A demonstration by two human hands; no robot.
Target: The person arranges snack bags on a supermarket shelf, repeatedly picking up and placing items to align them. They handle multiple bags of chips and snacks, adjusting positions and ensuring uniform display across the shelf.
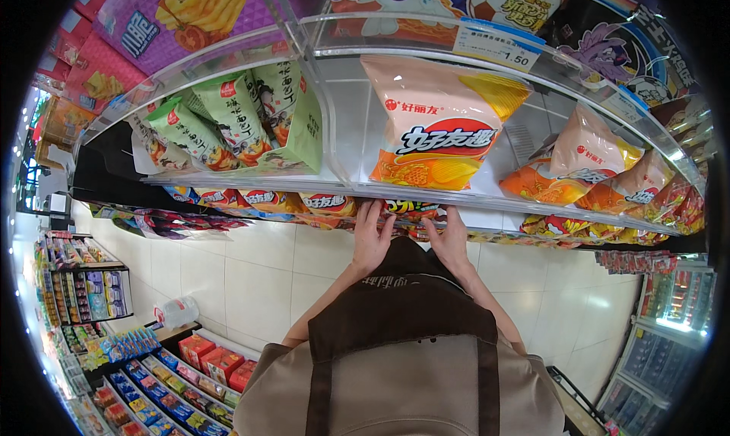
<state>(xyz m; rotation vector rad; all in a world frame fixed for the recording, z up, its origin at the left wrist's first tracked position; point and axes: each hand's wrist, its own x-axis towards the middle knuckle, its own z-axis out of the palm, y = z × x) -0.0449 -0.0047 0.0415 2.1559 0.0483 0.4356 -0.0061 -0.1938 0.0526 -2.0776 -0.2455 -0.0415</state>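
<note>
On the shelf level below the clear-edged one, a snack bag [413,207] with bright lettering sits between my two hands. My left hand [371,237] is at its left side, fingers up against it and thumb pointing inward. At the right side, my right hand [450,237] mirrors this, its thumb near the bag's lower edge. The shelf lip above covers part of the bag and some fingertips. Left of my left hand stands a row of orange snack bags [325,203]. Directly above my hands, a large pink and orange snack bag [447,124] stands upright on the upper shelf.
The clear shelf edge [251,183] runs across just above my hands. Green snack packs [232,120] fill a box at upper left; more pink and orange bags [597,151] stand at right. Behind me are low racks with red boxes [220,364] and a glass-door cooler [658,345].
</note>
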